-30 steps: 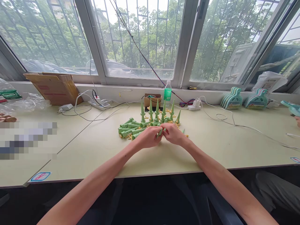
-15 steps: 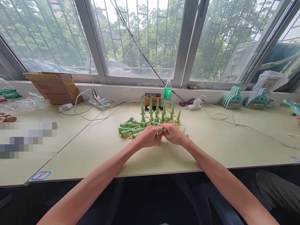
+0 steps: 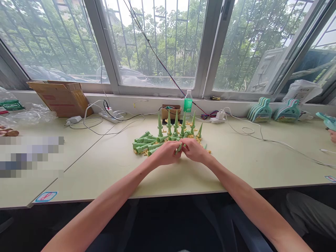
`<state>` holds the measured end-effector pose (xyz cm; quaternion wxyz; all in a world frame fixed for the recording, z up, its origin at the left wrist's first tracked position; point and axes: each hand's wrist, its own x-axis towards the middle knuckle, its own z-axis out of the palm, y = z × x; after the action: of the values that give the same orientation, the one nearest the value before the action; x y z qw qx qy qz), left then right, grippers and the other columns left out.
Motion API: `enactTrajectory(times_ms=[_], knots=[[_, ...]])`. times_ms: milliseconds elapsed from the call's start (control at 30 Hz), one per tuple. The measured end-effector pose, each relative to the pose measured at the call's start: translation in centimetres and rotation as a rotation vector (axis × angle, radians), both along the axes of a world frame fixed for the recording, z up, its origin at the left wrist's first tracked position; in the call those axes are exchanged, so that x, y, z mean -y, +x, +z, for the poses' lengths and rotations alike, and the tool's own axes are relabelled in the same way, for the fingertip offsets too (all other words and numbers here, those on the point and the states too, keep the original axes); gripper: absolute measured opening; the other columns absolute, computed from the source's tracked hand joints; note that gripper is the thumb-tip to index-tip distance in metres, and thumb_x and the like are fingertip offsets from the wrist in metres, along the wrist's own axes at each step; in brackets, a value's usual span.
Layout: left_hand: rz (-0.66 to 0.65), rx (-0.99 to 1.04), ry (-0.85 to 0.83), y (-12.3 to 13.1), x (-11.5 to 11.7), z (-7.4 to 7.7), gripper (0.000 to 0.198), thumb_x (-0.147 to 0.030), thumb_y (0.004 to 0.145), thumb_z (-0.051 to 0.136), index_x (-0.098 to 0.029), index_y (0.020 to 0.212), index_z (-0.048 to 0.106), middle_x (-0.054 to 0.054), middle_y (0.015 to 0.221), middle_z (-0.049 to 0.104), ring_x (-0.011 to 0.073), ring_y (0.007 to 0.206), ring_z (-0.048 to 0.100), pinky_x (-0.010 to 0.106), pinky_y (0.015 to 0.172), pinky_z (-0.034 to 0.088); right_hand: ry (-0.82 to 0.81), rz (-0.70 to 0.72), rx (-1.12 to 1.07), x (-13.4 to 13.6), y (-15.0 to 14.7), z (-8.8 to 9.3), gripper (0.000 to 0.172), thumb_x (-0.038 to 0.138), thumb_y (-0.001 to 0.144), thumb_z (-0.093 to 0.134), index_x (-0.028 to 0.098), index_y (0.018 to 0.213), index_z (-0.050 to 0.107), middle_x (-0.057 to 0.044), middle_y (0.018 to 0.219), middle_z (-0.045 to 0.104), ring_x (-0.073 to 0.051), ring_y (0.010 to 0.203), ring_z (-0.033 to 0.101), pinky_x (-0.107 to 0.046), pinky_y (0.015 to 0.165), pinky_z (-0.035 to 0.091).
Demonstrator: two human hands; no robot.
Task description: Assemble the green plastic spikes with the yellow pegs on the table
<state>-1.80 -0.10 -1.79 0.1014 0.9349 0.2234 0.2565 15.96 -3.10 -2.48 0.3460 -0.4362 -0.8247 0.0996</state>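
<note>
From my end I've got left hand and right hand together mid-frame, both pinched on a small green piece, mostly hidden by fingers. Green spikes stand just above them in frame, green tubes lie left of centre, bottle further up.

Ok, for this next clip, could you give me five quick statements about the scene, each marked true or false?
1. The left hand holds a green piece. True.
2. The hands are far apart. False: the right hand is close beside the left.
3. Green spikes stand upright beyond the hands. True.
4. The bottle lies on its side. False: the bottle stands upright.
5. A large cardboard box is at the table's left. True.
</note>
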Motion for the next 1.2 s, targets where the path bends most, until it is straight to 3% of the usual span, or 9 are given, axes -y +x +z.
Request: enactTrajectory(times_ms=[1200], knots=[[0.010, -0.011, 0.017, 0.07, 0.22, 0.15, 0.008, -0.014, 0.079, 0.047, -0.016, 0.072, 0.051, 0.000, 0.064, 0.054, 0.0096, 0.055, 0.048, 0.022, 0.054, 0.038, -0.030, -0.010, 0.050, 0.19, -0.08, 0.21, 0.017, 0.007, 0.079, 0.040, 0.019, 0.067, 0.040, 0.000, 0.069, 0.049, -0.012, 0.062, 0.042, -0.023, 0.058, 0.030]])
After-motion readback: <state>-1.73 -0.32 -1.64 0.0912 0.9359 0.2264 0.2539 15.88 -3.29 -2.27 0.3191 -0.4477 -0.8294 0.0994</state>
